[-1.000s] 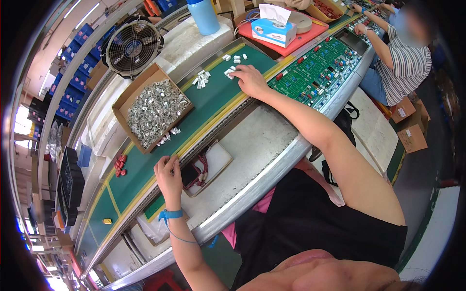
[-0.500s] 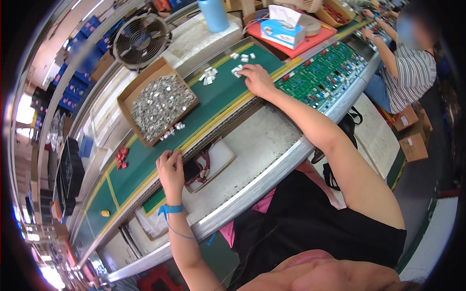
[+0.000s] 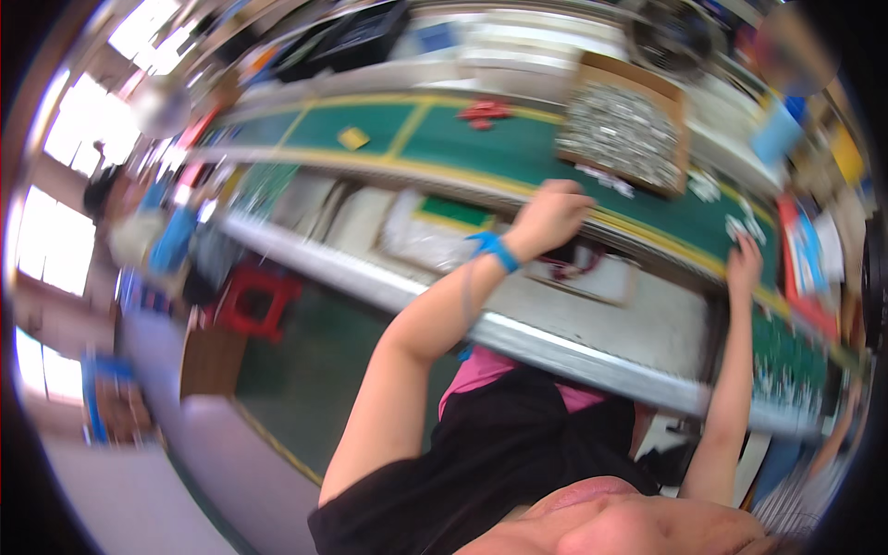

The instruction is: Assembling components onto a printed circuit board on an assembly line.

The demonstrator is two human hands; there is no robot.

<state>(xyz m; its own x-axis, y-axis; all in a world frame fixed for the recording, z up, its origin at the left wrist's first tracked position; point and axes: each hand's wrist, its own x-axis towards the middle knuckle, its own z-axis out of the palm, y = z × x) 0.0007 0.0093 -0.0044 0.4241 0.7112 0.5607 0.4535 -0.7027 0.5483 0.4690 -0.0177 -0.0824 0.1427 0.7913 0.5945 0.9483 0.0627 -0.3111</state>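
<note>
My left hand [image 3: 552,220], with a blue wrist strap [image 3: 495,251] on it, rests at the near rail of the green work belt [image 3: 507,155]. Its fingers bend over the rail, too smeared to tell whether anything is in them. Farther right, my right hand [image 3: 746,265] reaches onto the belt, its fingertips closed at a group of small white parts [image 3: 737,228]. Another cluster of white parts [image 3: 704,186] lies to the left of that hand. Beyond my left hand stands a cardboard box [image 3: 684,111] full of small silvery-white pieces, with a few loose white parts [image 3: 606,182] before it.
Red parts [image 3: 483,113] and a yellow piece [image 3: 352,139] lie farther left on the belt. Green circuit boards [image 3: 786,365] line the right side. A tissue box [image 3: 809,262] and a blue bottle [image 3: 779,132] stand beyond. A red stool [image 3: 257,301] is at lower left.
My view has swung to the left, so the belt and box appear farther right and the picture is blurred. Both hands keep about the same places along the belt.
</note>
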